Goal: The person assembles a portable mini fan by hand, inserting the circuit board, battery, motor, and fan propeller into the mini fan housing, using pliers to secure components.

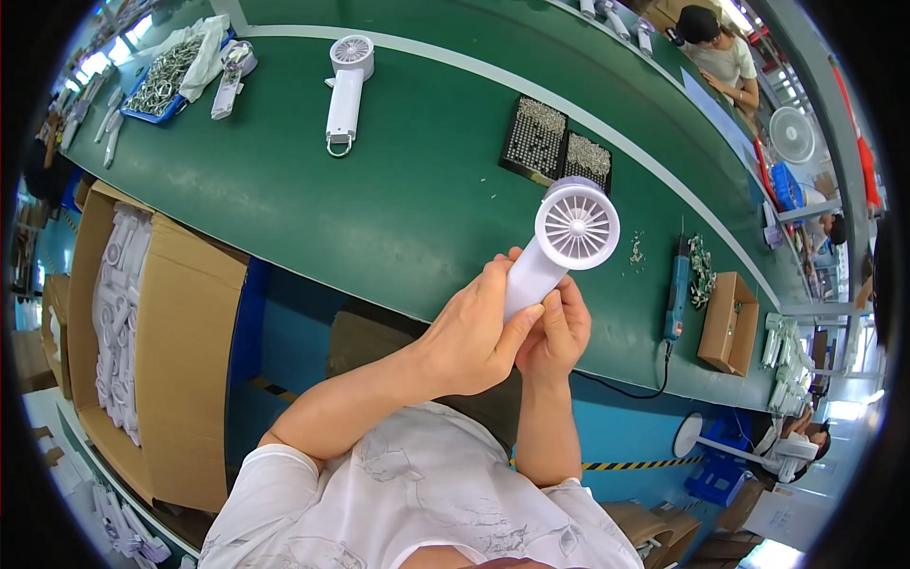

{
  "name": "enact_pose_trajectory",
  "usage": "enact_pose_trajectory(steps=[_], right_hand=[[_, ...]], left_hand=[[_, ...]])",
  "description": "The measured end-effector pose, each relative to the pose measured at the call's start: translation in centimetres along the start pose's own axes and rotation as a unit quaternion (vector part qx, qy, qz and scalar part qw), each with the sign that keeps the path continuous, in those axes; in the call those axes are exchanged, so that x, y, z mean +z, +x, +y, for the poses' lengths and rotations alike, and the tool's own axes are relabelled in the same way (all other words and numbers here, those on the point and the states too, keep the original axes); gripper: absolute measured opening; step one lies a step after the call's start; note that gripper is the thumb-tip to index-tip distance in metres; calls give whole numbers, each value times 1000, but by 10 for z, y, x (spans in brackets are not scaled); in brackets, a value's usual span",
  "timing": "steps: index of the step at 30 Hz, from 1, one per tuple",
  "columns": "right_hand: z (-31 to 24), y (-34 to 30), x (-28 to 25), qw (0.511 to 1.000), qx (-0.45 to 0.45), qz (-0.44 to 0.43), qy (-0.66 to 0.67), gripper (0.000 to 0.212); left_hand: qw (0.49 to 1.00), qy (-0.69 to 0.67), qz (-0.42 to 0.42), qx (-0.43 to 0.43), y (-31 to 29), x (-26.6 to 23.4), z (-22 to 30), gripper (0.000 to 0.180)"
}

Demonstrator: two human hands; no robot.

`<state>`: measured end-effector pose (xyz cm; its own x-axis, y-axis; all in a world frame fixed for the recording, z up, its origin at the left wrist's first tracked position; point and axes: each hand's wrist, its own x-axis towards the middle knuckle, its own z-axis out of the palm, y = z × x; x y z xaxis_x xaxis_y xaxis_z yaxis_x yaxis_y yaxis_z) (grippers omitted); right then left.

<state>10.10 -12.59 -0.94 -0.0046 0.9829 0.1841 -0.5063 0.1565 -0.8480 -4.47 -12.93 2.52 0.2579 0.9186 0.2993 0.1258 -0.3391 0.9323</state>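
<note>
A white handheld fan point(578, 228) with a round grille is held up above the bench edge, its grille facing up toward me. Around its handle my left hand point(474, 332) is closed from the left side. My right hand point(556, 327) grips the lower handle from the right, thumb and fingers bent against it. The handle's bottom end is hidden by the hands. A second handheld fan point(346, 100) lies on the green bench, with a metal loop at its lower end. Beyond the held fan sit two black trays of small screws point(542, 119).
On the right of the green bench point(417, 190) lie a blue electric screwdriver point(678, 294) with a cord and a small cardboard box point(728, 322). A blue tray of metal loops point(166, 81) stands far left. Below it is a carton point(180, 360) of white fan parts. Co-workers sit across.
</note>
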Motion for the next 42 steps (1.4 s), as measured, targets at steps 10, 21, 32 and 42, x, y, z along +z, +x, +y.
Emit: enact_pose_trajectory(steps=[10, 21, 32, 42], right_hand=[[-5, 3, 7, 999, 10, -1, 38, 33], [-3, 3, 5, 1000, 10, -4, 2, 43], [-2, 5, 4, 999, 9, -6, 32, 35], [-7, 5, 10, 999, 9, -14, 34, 34]], left_hand=[[1000, 3, 4, 9, 1, -1, -1, 43], [1000, -8, -6, -16, 1, -4, 3, 40], [999, -16, -11, -25, 3, -6, 6, 42], [1000, -6, -5, -20, 1, -4, 3, 39]])
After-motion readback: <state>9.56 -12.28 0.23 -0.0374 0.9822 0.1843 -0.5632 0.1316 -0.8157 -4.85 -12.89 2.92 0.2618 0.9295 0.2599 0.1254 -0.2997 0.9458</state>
